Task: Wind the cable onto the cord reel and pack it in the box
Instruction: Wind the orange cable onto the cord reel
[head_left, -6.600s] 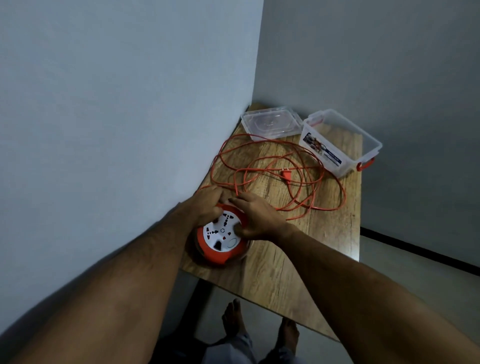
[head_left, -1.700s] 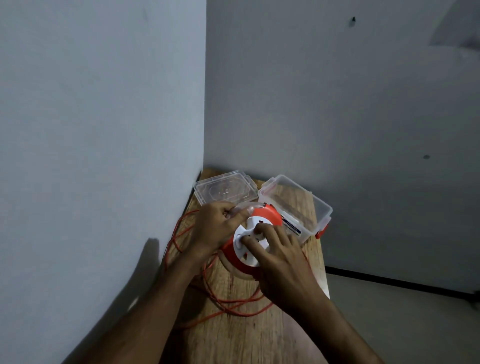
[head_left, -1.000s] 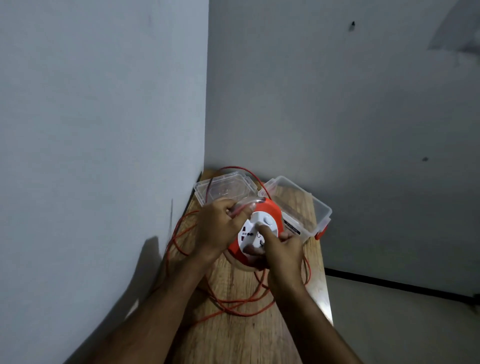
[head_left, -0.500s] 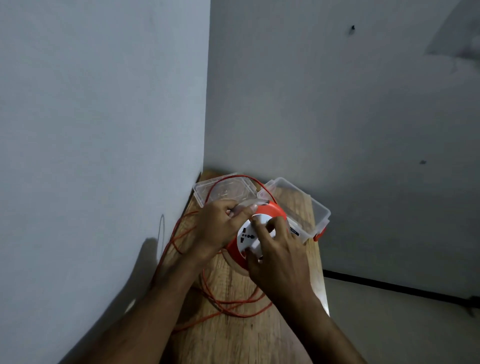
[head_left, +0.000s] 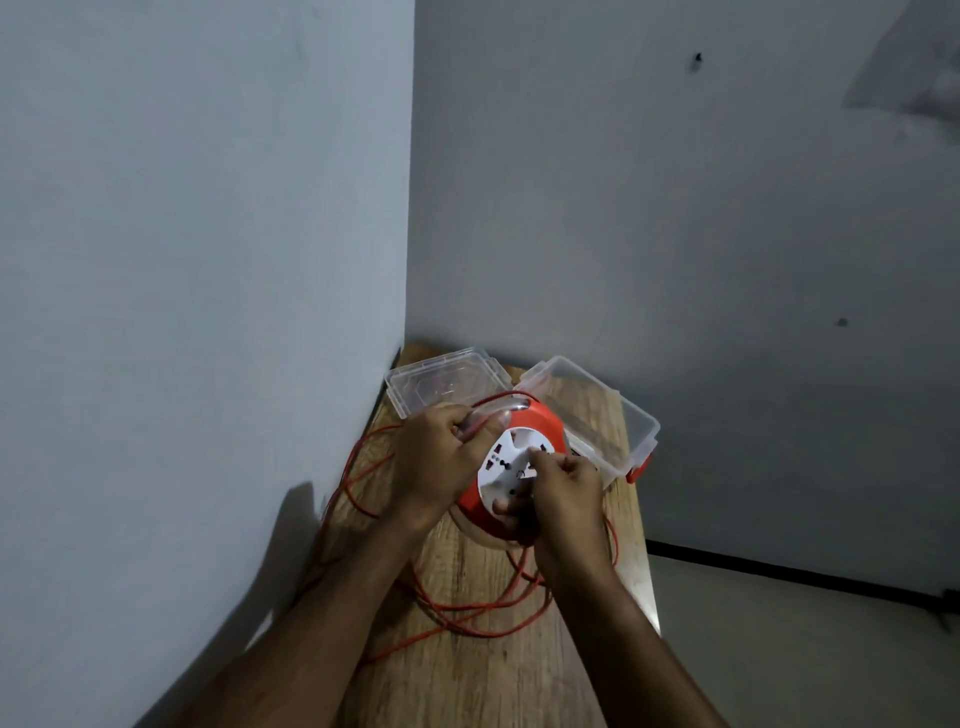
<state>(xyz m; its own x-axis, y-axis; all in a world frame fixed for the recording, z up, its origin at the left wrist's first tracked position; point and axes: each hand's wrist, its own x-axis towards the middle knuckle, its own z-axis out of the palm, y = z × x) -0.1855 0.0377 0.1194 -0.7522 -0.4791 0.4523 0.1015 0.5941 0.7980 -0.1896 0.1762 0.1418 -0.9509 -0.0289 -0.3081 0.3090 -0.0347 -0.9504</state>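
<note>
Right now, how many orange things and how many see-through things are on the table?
Orange: 2, the cord reel and the cable.
See-through: 2, the box and its lid.
Total: 4.

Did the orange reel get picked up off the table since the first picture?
Yes. The reel lay flat near the table's close edge; now both hands hold it tilted, raised, close to the box.
</note>
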